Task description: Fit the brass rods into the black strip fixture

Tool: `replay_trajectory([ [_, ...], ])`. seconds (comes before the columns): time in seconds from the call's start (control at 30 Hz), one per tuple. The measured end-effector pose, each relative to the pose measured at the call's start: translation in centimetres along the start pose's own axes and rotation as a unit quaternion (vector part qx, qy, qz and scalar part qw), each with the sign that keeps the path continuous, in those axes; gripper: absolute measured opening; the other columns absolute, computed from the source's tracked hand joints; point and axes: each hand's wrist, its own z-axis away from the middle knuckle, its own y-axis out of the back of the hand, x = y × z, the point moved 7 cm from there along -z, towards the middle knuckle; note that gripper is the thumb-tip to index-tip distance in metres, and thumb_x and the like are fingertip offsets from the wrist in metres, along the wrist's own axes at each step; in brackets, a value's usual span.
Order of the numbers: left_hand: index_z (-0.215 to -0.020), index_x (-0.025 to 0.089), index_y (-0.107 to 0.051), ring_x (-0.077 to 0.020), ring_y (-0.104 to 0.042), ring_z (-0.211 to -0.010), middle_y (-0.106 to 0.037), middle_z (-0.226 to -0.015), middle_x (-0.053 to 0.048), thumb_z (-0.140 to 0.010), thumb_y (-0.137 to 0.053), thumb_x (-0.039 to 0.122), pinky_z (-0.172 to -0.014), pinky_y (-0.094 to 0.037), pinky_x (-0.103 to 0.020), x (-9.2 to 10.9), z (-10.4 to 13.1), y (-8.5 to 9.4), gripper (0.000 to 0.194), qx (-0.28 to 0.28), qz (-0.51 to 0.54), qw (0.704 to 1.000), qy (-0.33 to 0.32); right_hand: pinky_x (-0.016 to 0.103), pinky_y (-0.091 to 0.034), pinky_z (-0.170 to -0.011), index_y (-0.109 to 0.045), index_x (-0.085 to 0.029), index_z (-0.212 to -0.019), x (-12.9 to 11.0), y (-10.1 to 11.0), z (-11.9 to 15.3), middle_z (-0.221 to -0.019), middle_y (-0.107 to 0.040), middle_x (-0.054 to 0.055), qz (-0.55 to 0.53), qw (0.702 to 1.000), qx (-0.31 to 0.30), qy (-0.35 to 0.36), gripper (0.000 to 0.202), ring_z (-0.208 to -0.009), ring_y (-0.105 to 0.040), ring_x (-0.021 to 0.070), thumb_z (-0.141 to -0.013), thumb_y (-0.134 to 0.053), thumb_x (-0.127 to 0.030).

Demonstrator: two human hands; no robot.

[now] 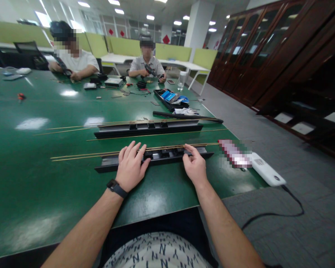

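In front of me on the green table lies a long black channel (162, 162) with dark inner blocks, and thin brass-coloured rods (80, 156) run along its top. My left hand (132, 163) lies over the channel's left part, fingers spread across the rods and thumb apart at the near side. At the right part, my right hand (195, 163) touches the rods with its index fingertip. Its thumb sits lower, by the near wall, and the other fingers are curled. Behind lies a second black channel (147, 130) with rods above it; a single rod (156, 135) lies between the two channels.
Right of the channel are a red-edged phone (234, 152) and a white power bank (268, 169) with a cable over the table edge. Farther back lie a black bar (187, 117), white gloves (185, 111) and an open black case (171, 99). Two people sit across the table.
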Motion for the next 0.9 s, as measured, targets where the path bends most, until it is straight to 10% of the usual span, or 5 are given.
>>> replay_trajectory([
  [0.67,-0.150,0.019,-0.057,-0.0364,-0.042,-0.153,-0.060,-0.152,-0.018,-0.103,-0.051,0.042,-0.126,-0.028,-0.057,0.01,-0.02,-0.01,0.052,0.000,-0.007,1.000,-0.001,0.028,-0.047,-0.053,-0.072,-0.020,-0.132,-0.57,-0.22,0.18,-0.100,-0.081,0.008,0.005,1.000,-0.022,0.004,0.047,-0.045,-0.049,0.0100,-0.088,-0.061,-0.032],
  [0.9,-0.150,0.017,-0.057,-0.0361,-0.042,-0.153,-0.059,-0.152,-0.019,-0.104,-0.050,0.042,-0.126,-0.029,-0.056,-0.02,-0.02,-0.05,0.053,-0.002,-0.006,1.000,-0.002,0.026,-0.049,-0.054,-0.068,-0.019,-0.134,-0.11,0.08,0.03,-0.129,-0.075,0.015,-0.014,1.000,0.012,-0.001,0.047,-0.048,-0.052,0.0081,-0.089,-0.062,-0.033],
])
